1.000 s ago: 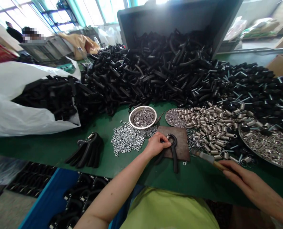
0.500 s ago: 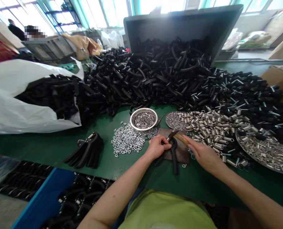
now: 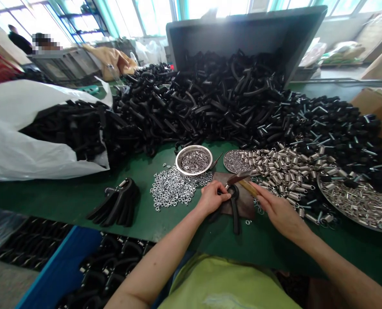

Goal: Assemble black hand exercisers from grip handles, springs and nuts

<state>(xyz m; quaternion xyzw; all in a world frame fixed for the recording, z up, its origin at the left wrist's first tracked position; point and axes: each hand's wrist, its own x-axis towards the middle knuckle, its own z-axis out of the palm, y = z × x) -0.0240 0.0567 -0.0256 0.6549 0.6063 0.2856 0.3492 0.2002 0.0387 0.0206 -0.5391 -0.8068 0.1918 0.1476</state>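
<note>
My left hand (image 3: 212, 196) is closed on a black hand-grip piece (image 3: 234, 208) and holds it down on a dark brown metal plate (image 3: 245, 205) on the green table. My right hand (image 3: 279, 212) grips a small hammer (image 3: 241, 180) by its wooden handle. The hammer's head hovers just above the top of the grip piece, near my left fingertips.
A heap of washers (image 3: 173, 189) and a steel bowl (image 3: 193, 160) of small parts lie to the left of the plate. Springs (image 3: 284, 171) and a tray (image 3: 355, 201) of pins lie to the right. A big pile of black handles (image 3: 223, 98) fills the back. Finished grips (image 3: 118, 205) lie at left.
My right hand brought the hammer from the table's right side to over the grip piece, then raised its head slightly. My left hand stayed on the piece.
</note>
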